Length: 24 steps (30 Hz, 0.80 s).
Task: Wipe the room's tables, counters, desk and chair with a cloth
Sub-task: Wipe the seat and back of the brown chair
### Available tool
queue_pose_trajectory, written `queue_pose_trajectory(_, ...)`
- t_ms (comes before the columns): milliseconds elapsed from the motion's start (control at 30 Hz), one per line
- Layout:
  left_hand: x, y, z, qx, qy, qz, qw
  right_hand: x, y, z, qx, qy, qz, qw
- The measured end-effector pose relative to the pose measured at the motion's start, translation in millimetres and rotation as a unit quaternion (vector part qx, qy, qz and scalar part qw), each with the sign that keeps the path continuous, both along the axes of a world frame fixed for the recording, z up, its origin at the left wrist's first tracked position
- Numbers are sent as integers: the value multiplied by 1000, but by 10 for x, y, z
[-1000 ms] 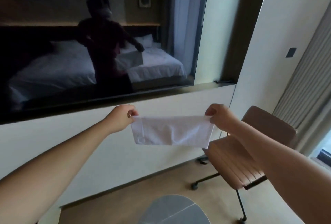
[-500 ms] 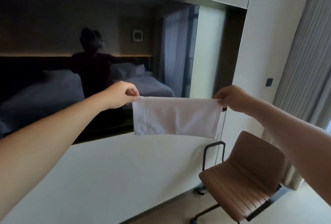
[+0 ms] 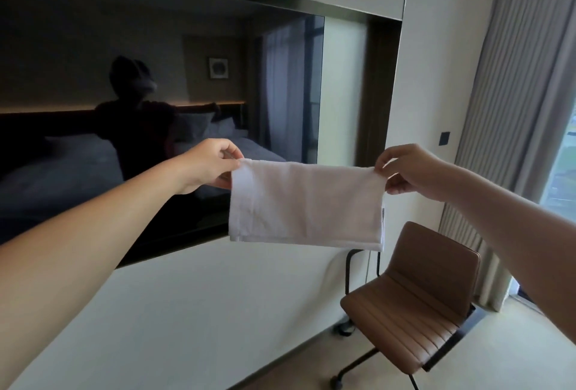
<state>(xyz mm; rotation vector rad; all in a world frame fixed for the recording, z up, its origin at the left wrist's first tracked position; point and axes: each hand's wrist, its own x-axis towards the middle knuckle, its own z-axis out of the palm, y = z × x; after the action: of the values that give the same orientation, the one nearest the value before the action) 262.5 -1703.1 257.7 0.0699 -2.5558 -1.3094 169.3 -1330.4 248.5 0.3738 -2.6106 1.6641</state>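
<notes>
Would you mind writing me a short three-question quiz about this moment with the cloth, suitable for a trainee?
1. True or false: the white cloth is pinched by both the left hand and the right hand.
2. Which item stands lower right of the cloth? A) brown chair B) red stool C) wooden bench
3. Fill in: the cloth hangs in the air in front of the dark ____ set into the wall.

Key
1. True; each hand pinches one top corner.
2. A
3. screen
</notes>
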Motion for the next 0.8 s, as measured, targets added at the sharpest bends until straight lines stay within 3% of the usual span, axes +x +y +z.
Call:
queue_pose_trajectory(133,-71,328,-122,55,-10,-38,998,91,-2,-123,-36,-46,23,998)
queue_pose_trajectory(367,-151,1297,-350,68,-16,-129,989,340,8,-266,-63,-91,89,990)
queue_pose_trajectory(500,-215,1986,-482,79,-28,-178,981,456,230,-302,13,-62,123,990)
queue_pose_trajectory(800,-394,3322,-670,121,-24,-213,969,453,1520,-368,192,71,51,978)
